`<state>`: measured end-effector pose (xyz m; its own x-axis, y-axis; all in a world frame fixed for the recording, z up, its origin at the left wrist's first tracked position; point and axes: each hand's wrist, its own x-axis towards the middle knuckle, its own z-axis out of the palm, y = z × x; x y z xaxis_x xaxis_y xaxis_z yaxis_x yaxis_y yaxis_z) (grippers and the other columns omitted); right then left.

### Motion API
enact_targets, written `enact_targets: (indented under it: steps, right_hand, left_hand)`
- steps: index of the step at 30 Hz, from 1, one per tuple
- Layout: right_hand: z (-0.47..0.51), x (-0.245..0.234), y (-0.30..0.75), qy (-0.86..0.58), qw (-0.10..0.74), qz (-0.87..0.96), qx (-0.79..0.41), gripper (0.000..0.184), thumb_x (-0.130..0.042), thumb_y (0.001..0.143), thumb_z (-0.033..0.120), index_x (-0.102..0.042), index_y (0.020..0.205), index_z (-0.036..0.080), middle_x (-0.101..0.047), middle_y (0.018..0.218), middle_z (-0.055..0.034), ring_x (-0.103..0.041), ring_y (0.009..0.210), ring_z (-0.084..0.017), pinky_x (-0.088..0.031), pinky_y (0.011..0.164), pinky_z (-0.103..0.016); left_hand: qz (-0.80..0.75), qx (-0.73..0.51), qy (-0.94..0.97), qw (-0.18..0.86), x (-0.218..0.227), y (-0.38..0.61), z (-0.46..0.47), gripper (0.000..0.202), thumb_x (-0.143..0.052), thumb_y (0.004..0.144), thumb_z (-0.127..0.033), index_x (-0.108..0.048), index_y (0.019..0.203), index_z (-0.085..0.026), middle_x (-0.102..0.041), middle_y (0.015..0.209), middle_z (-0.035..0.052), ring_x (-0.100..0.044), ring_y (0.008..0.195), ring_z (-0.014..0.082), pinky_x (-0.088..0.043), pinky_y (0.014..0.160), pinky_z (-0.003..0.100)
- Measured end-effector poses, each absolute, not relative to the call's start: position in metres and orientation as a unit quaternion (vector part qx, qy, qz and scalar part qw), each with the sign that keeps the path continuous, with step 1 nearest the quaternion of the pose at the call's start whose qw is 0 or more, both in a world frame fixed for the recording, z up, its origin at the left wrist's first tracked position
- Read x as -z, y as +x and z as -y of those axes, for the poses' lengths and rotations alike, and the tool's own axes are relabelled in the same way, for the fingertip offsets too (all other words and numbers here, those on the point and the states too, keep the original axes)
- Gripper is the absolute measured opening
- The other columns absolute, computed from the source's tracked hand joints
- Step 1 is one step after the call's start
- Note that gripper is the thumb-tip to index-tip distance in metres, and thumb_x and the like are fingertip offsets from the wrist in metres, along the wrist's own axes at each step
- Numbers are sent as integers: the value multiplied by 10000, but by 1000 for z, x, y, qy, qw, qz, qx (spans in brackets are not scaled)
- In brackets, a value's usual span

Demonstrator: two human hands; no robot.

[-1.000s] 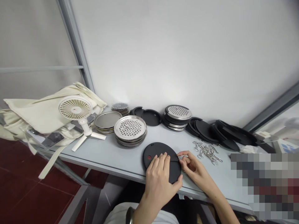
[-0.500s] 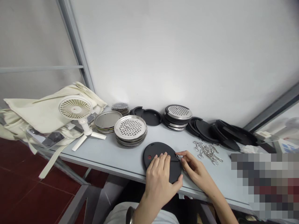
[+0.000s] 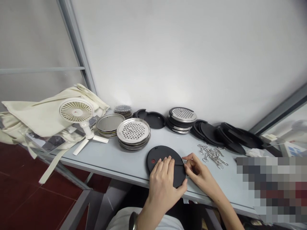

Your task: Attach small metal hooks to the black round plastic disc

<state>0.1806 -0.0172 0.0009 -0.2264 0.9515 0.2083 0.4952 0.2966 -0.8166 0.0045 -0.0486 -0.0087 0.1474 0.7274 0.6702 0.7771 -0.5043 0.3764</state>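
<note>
My left hand (image 3: 161,182) lies spread, pressing a black round disc (image 3: 158,152) onto the grey table (image 3: 134,159). My right hand (image 3: 198,171) pinches narrowly at the disc's slit (image 3: 177,164), holding something too small to tell, so the disc must stay pinned. Steel hooks (image 3: 212,156) lie just beside.

A matt black plastic disc (image 3: 160,152) is looking smooth, stainless steel grater plates (image 3: 133,130) are gleaming, and cream cloth (image 3: 31,118) is lying softly creased.

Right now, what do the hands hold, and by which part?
A black disc: left hand flat on top, right hand pinching the edge at the slit.
</note>
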Motion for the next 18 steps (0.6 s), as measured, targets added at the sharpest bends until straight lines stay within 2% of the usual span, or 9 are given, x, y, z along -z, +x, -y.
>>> enact_targets:
  steps: [6, 11, 16, 18]
  right_hand:
    - [18, -2, 181, -514, 363, 717, -299, 190, -426, 964, 381, -461, 1055, 218, -420, 640, 52, -423, 590, -140, -375, 579, -253]
    - [19, -3, 181, -517, 361, 715, -302, 203, -409, 971, 410, -479, 983, 220, -454, 660, 38, -436, 597, -142, -374, 573, -251]
    - [18, -5, 179, -514, 385, 700, -313, 219, -431, 970, 415, -485, 1065, 225, -550, 756, 0, -529, 691, -167, -434, 655, -273]
    - [16, -5, 179, -516, 399, 696, -301, 201, -444, 969, 404, -496, 1039, 223, -561, 758, -5, -551, 719, -175, -443, 687, -281]
  left_hand:
    - [497, 425, -756, 30, 8, 4, 48, 536, -631, 769, -366, -554, 1245, -133, -614, 1254, 98, -588, 1129, 276, -475, 1015, 439]
    - [497, 424, -757, 32, 8, 5, 50, 525, -623, 775, -371, -559, 1238, -133, -614, 1253, 97, -589, 1127, 277, -473, 1016, 437]
    - [500, 421, -756, 30, 8, 5, 50, 524, -614, 779, -371, -556, 1243, -134, -611, 1257, 93, -585, 1133, 275, -468, 1020, 434]
    - [500, 419, -757, 29, 8, 4, 50, 525, -612, 779, -364, -553, 1247, -133, -606, 1264, 94, -581, 1138, 276, -464, 1024, 436]
